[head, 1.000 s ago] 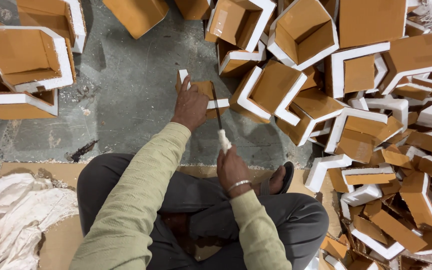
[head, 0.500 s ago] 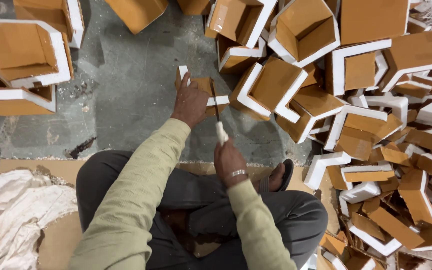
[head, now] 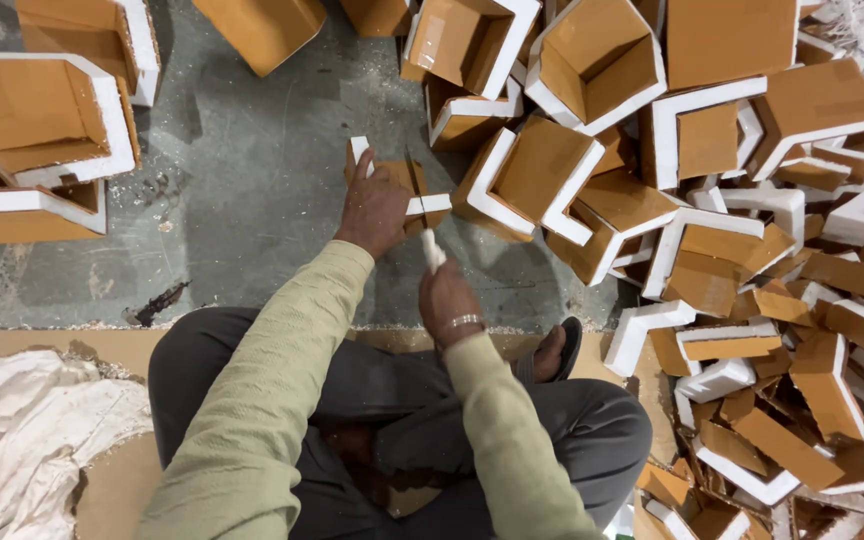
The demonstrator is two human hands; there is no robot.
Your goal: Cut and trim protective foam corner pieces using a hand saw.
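Observation:
I sit cross-legged on the concrete floor. My left hand (head: 374, 208) presses down on a small brown cardboard corner piece with white foam edges (head: 414, 180), which lies flat on the floor in front of me. My right hand (head: 449, 298), with a metal bracelet at the wrist, is closed around the pale handle of a knife (head: 433, 250). Its thin blade points away from me and meets the piece beside my left hand.
A big heap of similar cardboard-and-foam corner pieces (head: 752, 250) fills the right side and the far edge. More of them (head: 42, 140) stand at the left. A white sack (head: 32, 440) lies at my left knee, on a flat cardboard sheet (head: 72, 345).
My right hand and the knife have moved slightly forward along the piece. My left hand has kept its hold on it.

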